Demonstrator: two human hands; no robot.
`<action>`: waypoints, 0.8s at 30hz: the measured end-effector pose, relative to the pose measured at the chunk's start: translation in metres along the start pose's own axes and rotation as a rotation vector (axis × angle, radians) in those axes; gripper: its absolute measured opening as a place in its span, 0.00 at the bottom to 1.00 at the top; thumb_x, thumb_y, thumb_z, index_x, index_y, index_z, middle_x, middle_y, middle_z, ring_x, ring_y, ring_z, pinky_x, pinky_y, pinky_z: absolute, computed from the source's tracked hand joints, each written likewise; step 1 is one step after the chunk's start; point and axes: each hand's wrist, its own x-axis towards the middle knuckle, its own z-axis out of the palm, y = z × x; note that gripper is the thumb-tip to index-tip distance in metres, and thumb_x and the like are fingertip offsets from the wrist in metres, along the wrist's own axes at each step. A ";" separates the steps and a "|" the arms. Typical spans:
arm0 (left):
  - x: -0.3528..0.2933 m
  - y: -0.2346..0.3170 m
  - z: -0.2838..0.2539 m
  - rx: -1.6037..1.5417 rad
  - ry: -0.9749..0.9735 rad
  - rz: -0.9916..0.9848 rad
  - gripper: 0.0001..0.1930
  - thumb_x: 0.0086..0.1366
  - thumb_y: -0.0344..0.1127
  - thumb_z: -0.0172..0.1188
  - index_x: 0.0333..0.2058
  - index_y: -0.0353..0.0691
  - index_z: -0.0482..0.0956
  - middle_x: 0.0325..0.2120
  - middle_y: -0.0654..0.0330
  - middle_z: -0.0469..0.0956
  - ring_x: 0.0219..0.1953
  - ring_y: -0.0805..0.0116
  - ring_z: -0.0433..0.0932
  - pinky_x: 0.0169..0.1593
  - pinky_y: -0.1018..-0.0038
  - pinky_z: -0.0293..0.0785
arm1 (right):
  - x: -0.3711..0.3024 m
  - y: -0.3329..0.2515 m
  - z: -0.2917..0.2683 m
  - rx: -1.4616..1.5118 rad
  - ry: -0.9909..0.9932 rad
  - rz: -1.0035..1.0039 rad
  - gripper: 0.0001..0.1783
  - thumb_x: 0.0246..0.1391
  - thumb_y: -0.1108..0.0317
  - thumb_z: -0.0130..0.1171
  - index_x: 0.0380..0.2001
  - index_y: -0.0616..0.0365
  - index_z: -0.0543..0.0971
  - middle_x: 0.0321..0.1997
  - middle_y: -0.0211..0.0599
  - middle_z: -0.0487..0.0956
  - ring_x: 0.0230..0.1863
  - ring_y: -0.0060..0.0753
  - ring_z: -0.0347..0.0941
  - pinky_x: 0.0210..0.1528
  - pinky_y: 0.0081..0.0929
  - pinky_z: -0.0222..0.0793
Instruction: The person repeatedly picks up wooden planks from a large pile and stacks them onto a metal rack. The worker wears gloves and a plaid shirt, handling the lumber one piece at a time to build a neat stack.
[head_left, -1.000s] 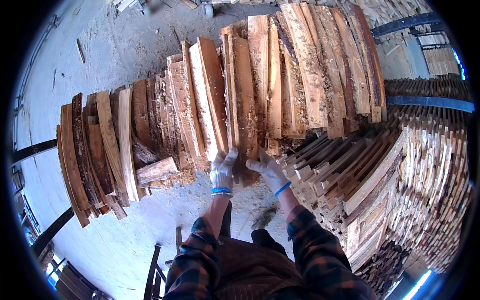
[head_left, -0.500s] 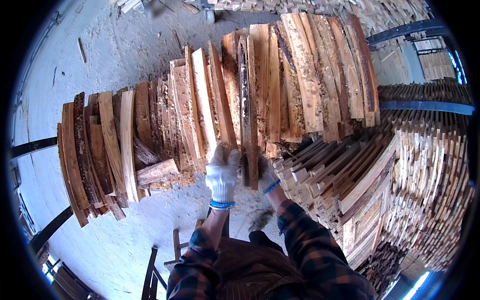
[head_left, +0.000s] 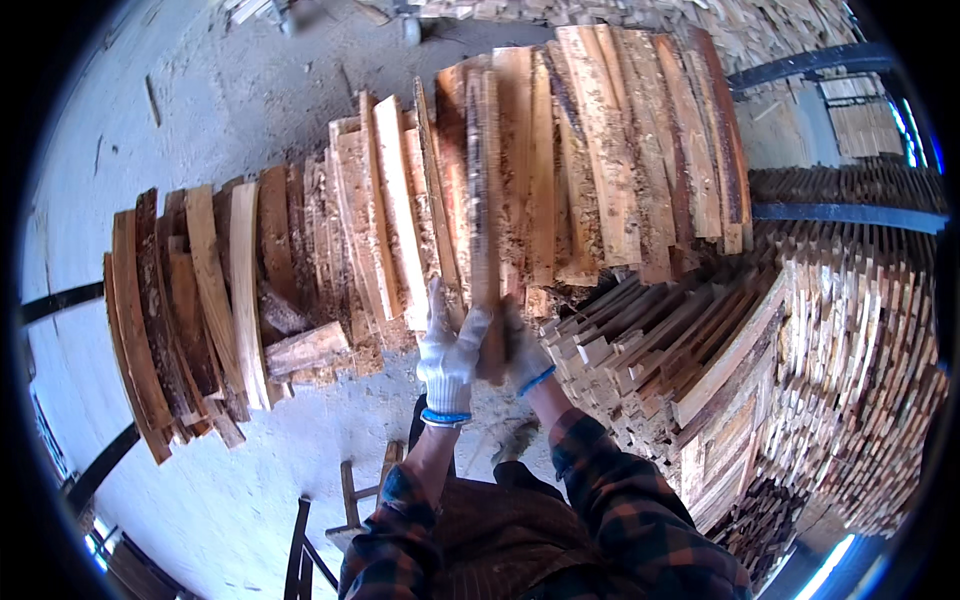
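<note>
A long rough wooden board (head_left: 484, 190) with dark, bark-like edges stands near the middle of the row, its near end smeared by motion. At its right side, near the lower end, my right hand (head_left: 527, 352) grips it; the fingers are dark and partly hidden. My left hand (head_left: 450, 355), in a white knit glove with a blue cuff, is on the left of that board. Its fingers are stretched and apart, one pointing up beside a thin board (head_left: 436, 190) seen edge-on, the thumb close to the gripped board.
Rough boards (head_left: 610, 150) lie side by side in a long row before me, a short offcut (head_left: 308, 348) among them. Stacked slats (head_left: 840, 380) fill the right side. Dark metal bars (head_left: 100, 465) show at the left, a small wooden stool (head_left: 350, 500) below.
The board in my right hand has shifted slightly left and blurred. My left hand's fingers have spread, and the board beside them now shows a narrower edge. The view has shifted a little.
</note>
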 end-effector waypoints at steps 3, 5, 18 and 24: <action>0.015 -0.054 0.005 -0.852 -0.068 0.040 0.29 0.64 0.38 0.60 0.62 0.39 0.62 0.38 0.57 0.81 0.30 0.75 0.81 0.34 0.81 0.80 | -0.003 0.005 0.038 -0.594 0.081 -0.327 0.49 0.54 0.44 0.61 0.68 0.62 0.52 0.55 0.39 0.72 0.53 0.28 0.67 0.53 0.25 0.67; 0.024 -0.080 -0.019 -0.550 -0.088 -0.252 0.14 0.68 0.33 0.54 0.49 0.34 0.70 0.42 0.55 0.78 0.39 0.78 0.78 0.36 0.85 0.76 | 0.000 0.014 0.032 -0.694 0.154 -0.347 0.53 0.53 0.44 0.63 0.69 0.60 0.48 0.55 0.40 0.72 0.52 0.30 0.67 0.52 0.27 0.67; -0.073 -0.070 -0.017 -0.351 -0.331 -0.326 0.26 0.55 0.27 0.66 0.53 0.35 0.70 0.35 0.60 0.78 0.31 0.72 0.77 0.31 0.75 0.77 | -0.009 -0.071 0.097 -1.303 0.415 0.171 0.51 0.46 0.40 0.64 0.59 0.71 0.57 0.45 0.62 0.77 0.46 0.48 0.76 0.46 0.38 0.72; -0.119 -0.049 0.018 -0.016 -0.241 -0.104 0.41 0.50 0.37 0.72 0.61 0.35 0.62 0.38 0.55 0.80 0.34 0.66 0.79 0.36 0.73 0.77 | -0.005 -0.062 0.021 -1.097 0.300 -0.151 0.49 0.47 0.50 0.67 0.63 0.70 0.59 0.45 0.52 0.80 0.47 0.38 0.76 0.49 0.30 0.70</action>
